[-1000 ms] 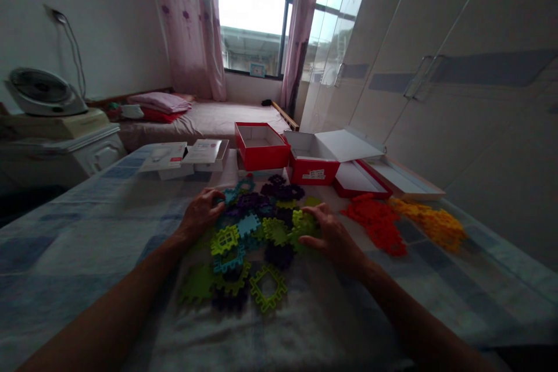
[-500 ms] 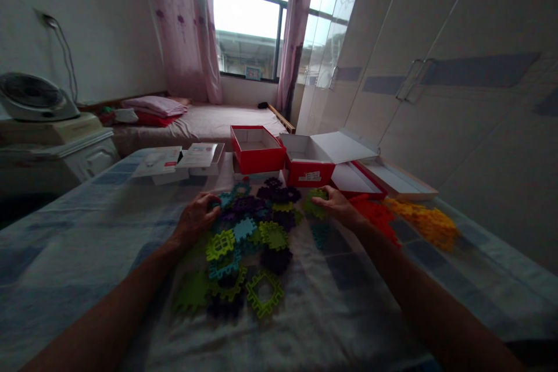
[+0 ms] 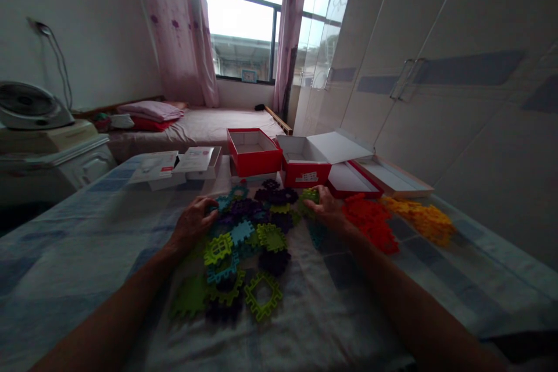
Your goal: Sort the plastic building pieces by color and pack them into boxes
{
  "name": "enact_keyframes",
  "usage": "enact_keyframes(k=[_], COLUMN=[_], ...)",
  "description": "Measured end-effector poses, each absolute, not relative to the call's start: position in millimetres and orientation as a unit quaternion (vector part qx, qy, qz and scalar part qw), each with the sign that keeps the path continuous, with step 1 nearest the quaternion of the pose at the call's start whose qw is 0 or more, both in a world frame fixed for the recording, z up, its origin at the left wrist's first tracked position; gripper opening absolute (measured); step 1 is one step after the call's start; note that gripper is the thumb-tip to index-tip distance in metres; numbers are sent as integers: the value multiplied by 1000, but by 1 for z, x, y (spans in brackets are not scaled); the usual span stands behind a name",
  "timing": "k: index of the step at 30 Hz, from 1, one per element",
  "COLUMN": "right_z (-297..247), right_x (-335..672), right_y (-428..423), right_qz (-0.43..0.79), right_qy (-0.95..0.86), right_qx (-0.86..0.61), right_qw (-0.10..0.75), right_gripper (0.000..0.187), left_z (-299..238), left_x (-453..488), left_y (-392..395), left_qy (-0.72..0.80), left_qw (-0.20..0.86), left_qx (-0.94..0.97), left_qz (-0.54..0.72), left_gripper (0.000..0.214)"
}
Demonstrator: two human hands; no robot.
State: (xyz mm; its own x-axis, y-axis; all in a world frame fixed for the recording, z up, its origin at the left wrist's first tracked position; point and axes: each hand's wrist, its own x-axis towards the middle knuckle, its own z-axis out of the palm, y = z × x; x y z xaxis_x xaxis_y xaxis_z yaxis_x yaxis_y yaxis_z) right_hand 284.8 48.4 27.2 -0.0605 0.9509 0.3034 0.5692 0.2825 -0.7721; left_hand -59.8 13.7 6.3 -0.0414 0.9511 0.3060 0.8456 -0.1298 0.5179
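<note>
Interlocking plastic building pieces with toothed edges lie in a loose pile (image 3: 242,232) on the bedspread, in green, blue and dark purple. My left hand (image 3: 194,222) is at the pile's left edge, its fingers curled against a blue building piece (image 3: 223,203). Over on the right, my right hand (image 3: 326,209) has its thumb and fingers closed on a green building piece (image 3: 308,194). A blue piece (image 3: 318,235) lies just below that hand. Nearest to me is a green frame-shaped piece (image 3: 249,295).
Behind the pile stand two open red boxes (image 3: 257,158), and a red lid (image 3: 355,181) and a pale tray (image 3: 399,180) lie beside them. Red pieces (image 3: 370,224) and orange pieces (image 3: 421,221) are heaped at right. An opened white box (image 3: 200,164) is back left.
My right hand has shifted slightly left with the green piece. My left hand stays almost in place by the blue piece. The whole view has turned a little to the right.
</note>
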Motion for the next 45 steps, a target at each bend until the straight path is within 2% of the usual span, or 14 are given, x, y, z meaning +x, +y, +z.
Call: enact_keyframes(k=[6,10,13,16,20,23,26,29,31,33,36,38,41,45], right_z=[73,81,64,39,10,-4,-2,21,41,57,65,62,55,41], right_x=[315,378,438,484,501,495,483,461,433,396,332,292,247,216], right_y=[5,-44,-71,-80,-78,-78,-83,-83,-77,-66,-42,-23,6,32], right_qz=[345,274,222,181,73,-35,-127,-187,-142,-23,116,128,107,132], right_qy=[-579,-522,-454,-442,-515,-518,-490,-528,-596,-671,-769,-798,-775,-743], right_qx=[-517,-579,-672,-743,-781,-802,-812,-753,-695,-639,-555,-539,-602,-635], right_qw=[528,564,542,470,346,295,291,345,376,374,297,238,162,165], right_gripper=[46,50,53,53,52,52,55,52,45,36,32,34,40,39], left_z=[4,2,1,1,0,3,7,8,7,4,2,2,2,3], left_x=[-63,-66,-67,-68,-68,-66,-63,-61,-62,-62,-64,-64,-64,-62], left_y=[13,16,18,18,19,17,14,13,14,15,16,16,15,14], left_qy=[641,644,643,640,648,650,654,644,645,650,648,642,638,641], left_qw=[106,111,123,116,104,104,111,107,102,99,92,89,97,101], left_qx=[696,696,698,700,693,690,688,698,697,692,695,701,701,696], left_qz=[306,298,291,295,299,300,294,296,297,298,297,297,302,308], left_gripper=[40,42,42,36,32,35,39,42,43,44,43,43,42,36])
